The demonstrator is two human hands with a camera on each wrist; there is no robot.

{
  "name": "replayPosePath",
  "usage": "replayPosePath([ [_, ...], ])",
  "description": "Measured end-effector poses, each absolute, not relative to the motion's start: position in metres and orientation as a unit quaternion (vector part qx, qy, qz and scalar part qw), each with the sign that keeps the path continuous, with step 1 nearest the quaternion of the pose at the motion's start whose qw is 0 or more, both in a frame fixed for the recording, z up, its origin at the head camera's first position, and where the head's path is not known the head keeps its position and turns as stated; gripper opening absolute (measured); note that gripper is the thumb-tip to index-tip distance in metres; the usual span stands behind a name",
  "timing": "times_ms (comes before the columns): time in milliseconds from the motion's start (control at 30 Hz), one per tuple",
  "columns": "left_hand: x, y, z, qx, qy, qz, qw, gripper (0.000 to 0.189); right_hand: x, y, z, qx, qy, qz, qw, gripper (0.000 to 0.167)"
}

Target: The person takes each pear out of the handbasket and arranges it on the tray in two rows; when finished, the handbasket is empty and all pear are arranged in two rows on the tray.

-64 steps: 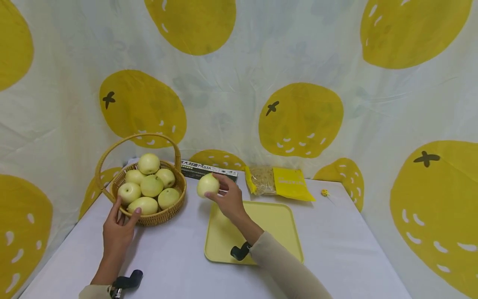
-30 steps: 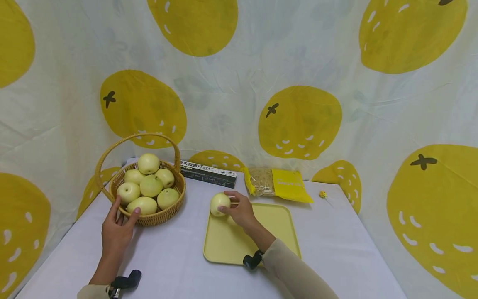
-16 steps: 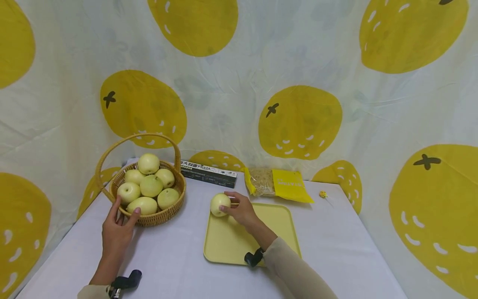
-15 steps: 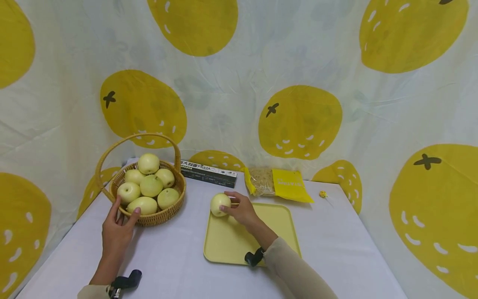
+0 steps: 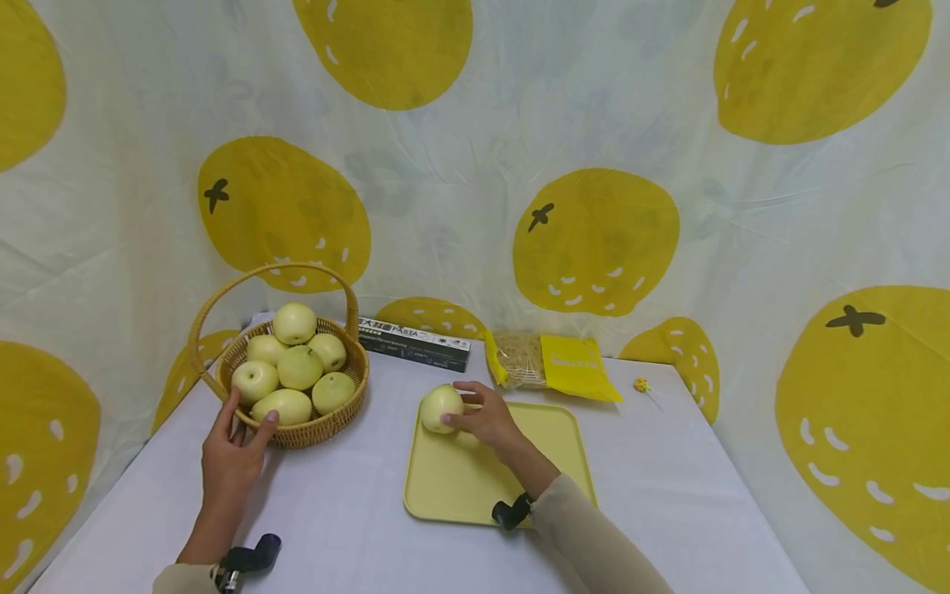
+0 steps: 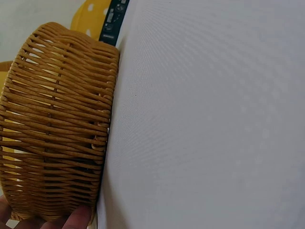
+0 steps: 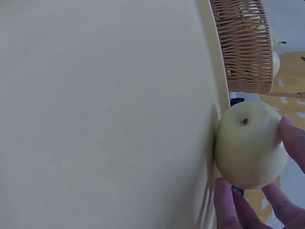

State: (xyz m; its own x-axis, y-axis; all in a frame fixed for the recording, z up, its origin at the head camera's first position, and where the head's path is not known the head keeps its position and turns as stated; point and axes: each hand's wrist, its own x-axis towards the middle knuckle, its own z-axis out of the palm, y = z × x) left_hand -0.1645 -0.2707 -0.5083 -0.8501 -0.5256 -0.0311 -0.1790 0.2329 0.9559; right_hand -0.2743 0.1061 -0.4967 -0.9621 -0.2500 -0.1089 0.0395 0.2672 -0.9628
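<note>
A wicker basket (image 5: 319, 431) with an arched handle stands at the left, heaped with several pale yellow-green pears (image 5: 300, 367). Around its near-left side curls my left hand (image 5: 232, 462), its fingers against the weave; the left wrist view catches only fingertips (image 6: 80, 217) low on the basket. My right hand (image 5: 490, 422) holds one pear (image 5: 441, 408) at the far-left corner of a yellow tray (image 5: 475, 495). In the right wrist view, the thumb and fingertips touch opposite sides of that pear (image 7: 250, 148), which sits against the tray's rim.
Behind the tray lies a yellow-and-clear packet (image 5: 552, 363) of dry food. A dark pasta box (image 5: 416, 346) lies to the right of the basket, partly behind it. A small yellow flower-like item (image 5: 642, 385) is at the far right, before the patterned curtain (image 5: 438, 198).
My right hand has brought the pear rightward and down onto the tray's far-left corner, and has just shifted slightly right and tilted it. The left hand and basket have stayed in place.
</note>
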Motion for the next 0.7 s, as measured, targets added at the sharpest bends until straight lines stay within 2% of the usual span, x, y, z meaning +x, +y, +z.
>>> replayPosePath([
  [300,-0.166,-0.271,-0.51,0.228,-0.773,-0.569,0.162,0.085,-0.271,0.102,-0.494,-0.054,0.803,-0.586,0.095,0.062],
  [700,-0.167,-0.271,-0.511,0.231,-0.771,-0.571,0.159,0.085,-0.27,0.096,-0.494,-0.049,0.795,-0.595,0.107,0.063],
])
